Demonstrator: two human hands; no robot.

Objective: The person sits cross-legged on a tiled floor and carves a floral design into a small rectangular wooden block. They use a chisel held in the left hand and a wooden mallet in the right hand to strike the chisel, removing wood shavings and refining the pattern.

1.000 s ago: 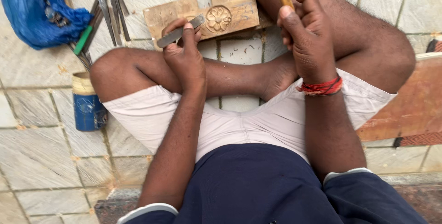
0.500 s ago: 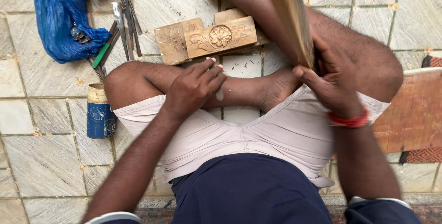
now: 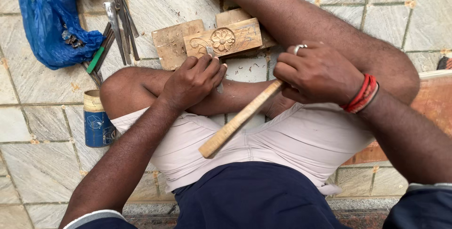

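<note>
Single head-worn view, straight down and close over lap, crossed legs and tiled floor (image 3: 28,172).

Pale stone-tiled floor (image 3: 179,3) with worn grout lines, lit by even daylight

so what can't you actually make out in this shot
- Head view: most of the chisel, wrapped by the left hand.
- Wooden stick: its upper end hidden inside the right hand.
- Carved block: right end behind the leg.
- Bag contents: too small to tell.
</note>
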